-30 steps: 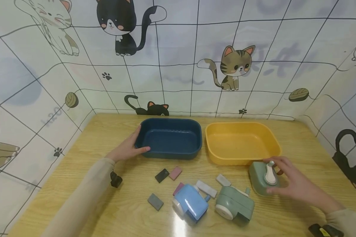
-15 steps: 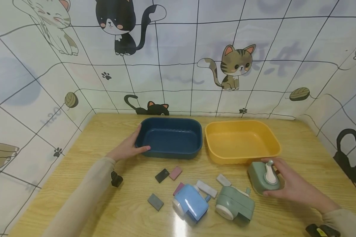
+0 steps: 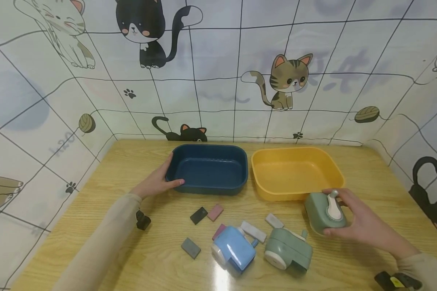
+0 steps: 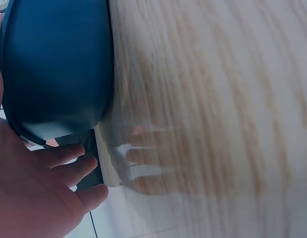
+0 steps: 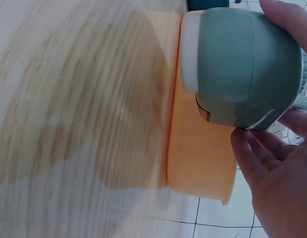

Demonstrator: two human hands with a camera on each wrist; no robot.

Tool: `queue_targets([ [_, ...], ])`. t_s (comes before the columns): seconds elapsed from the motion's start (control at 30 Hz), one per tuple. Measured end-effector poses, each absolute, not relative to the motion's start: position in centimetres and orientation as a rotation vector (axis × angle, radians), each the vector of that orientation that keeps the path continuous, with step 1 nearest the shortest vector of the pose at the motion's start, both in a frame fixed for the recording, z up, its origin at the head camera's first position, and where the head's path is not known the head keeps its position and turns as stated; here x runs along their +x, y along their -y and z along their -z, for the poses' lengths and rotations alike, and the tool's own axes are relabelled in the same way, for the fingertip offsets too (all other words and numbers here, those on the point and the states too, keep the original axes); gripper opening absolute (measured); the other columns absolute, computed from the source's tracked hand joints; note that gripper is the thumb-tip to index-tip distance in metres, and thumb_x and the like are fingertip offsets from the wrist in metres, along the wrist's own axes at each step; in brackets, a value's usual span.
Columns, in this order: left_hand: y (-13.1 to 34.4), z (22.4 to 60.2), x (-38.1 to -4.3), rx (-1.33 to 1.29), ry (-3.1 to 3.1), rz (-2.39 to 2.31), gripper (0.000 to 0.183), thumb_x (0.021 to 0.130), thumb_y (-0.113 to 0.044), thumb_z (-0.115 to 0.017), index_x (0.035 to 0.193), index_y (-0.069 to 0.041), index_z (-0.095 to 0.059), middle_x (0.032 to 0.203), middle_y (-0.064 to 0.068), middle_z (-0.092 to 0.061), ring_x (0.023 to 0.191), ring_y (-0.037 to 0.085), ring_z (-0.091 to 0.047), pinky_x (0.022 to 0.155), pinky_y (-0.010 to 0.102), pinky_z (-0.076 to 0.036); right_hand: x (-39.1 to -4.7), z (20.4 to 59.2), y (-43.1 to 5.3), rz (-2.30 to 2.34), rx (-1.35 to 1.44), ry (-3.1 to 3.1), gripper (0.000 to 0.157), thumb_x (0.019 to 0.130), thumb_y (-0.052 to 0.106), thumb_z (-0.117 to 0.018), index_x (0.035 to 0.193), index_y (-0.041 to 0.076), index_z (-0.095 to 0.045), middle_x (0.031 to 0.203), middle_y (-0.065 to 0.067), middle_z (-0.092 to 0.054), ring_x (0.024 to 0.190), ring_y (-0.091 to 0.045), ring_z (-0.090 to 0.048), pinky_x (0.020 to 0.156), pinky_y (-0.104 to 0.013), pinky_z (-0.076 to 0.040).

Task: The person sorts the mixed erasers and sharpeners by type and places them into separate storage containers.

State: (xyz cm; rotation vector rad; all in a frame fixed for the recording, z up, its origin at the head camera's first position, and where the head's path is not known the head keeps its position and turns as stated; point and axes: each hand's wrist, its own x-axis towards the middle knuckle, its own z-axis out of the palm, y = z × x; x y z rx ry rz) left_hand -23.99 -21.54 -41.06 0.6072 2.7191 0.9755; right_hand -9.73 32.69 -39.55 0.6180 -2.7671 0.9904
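My right hand (image 3: pixel 362 224) grips a green hand-crank pencil sharpener (image 3: pixel 320 214) by its crank end, thumb on the near side and fingers on the far side. Its white crank arm faces up toward me. In the right wrist view the sharpener (image 5: pixel 242 64) appears held off the table, in front of the yellow bin (image 5: pixel 200 163). At the left end of a dark blue bin (image 3: pixel 207 190), my left hand (image 3: pixel 154 184) rests with its thumb across the front rim. Some of its fingers (image 4: pixel 76 171) extend loosely beside the bin in the left wrist view.
A blue sharpener (image 3: pixel 234 246) and another green sharpener (image 3: pixel 288 248) lie near the front. Around them are eraser-like blocks: a black one (image 3: pixel 198 216), a pink one (image 3: pixel 215 212), a grey one (image 3: pixel 191 247) and a white one (image 3: pixel 253 232). A cat-patterned cloth (image 3: pixel 218 93) stands behind the table.
My right hand has closed more firmly around the green sharpener and tilted and raised it slightly. The left hand and the blue bin have stayed in place.
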Motion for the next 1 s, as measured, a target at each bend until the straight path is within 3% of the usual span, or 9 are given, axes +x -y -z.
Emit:
queue_targets([
  [1.0, 21.3, 40.9, -23.6, 0.557, -2.709, -1.009, 0.105, 0.089, -0.048, -0.065, 0.155, -0.011, 0.008, 0.16, 0.016, 0.0, 0.143, 0.039, -0.012, 0.112, 0.054, -0.017, -11.9, 35.9, -30.5, -0.983, 0.769, 2.74, 0.095, 0.057, 0.023, -0.096, 0.136, 0.013, -0.045, 0.13, -0.002, -0.05, 0.111, -0.004, -0.043, 0.09, -0.011, -0.033],
])
